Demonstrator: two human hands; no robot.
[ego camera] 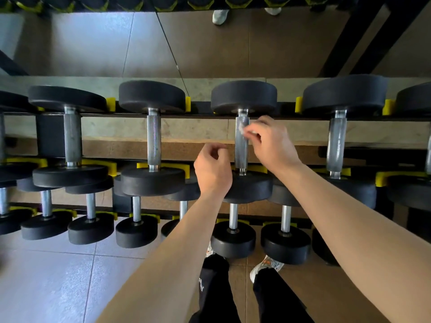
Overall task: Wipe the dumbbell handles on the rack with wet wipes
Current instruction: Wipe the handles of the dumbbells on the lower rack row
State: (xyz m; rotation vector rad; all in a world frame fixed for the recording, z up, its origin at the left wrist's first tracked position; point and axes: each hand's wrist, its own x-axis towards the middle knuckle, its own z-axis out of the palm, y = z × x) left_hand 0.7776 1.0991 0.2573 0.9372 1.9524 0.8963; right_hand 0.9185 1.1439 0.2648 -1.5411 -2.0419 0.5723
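Black dumbbells with knurled steel handles lie in rows on a rack with yellow cradles. My right hand pinches a small white wet wipe against the upper part of one steel handle on the top row. My left hand hovers just left of that handle with fingers loosely curled, holding nothing that I can see. Neighbouring handles stand to the left and right.
A lower row of smaller dumbbells juts out toward me above my shoes. A mirror behind the rack reflects the floor. Grey tiled floor lies at the lower left.
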